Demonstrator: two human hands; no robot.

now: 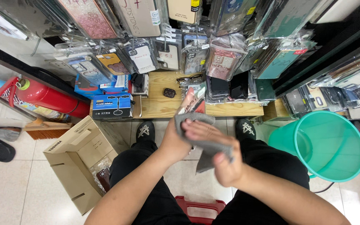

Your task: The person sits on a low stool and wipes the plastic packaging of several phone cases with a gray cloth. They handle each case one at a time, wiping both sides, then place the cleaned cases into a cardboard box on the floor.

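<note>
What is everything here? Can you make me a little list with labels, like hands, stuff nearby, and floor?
Left hand: left hand holds up a packaged phone case.
Right hand: right hand presses a grey cloth against the package; blurred.
Person: seated, black trousers, black shoes.
Right side: green plastic bucket.
Left side: open cardboard box, red fire extinguisher.
Ahead: wooden shelf under hanging phone cases.
Floor: pale tiles.

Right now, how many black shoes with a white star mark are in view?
2. One black shoe with a white star mark is on the tiled floor left of the hands; the other is right of them. Both point at the wooden shelf.
</note>
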